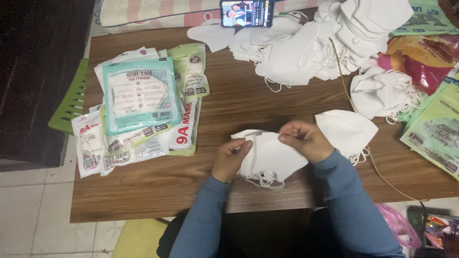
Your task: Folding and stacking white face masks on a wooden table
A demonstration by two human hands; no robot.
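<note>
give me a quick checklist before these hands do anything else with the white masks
1. Left hand grips the masks: ok, fingers pinch the left edge of the white masks.
2. Right hand grips them: ok, fingers pinch the top edge.
3. Number of masks held: cannot tell, layers overlap.
4. Ear loops free: cannot tell, loops dangle tangled under the masks.
5. Packaged masks within reach: ok, stacked on the wooden table on the left-hand side.
6. Loose mask pile apart from the hands: ok, farther back.
</note>
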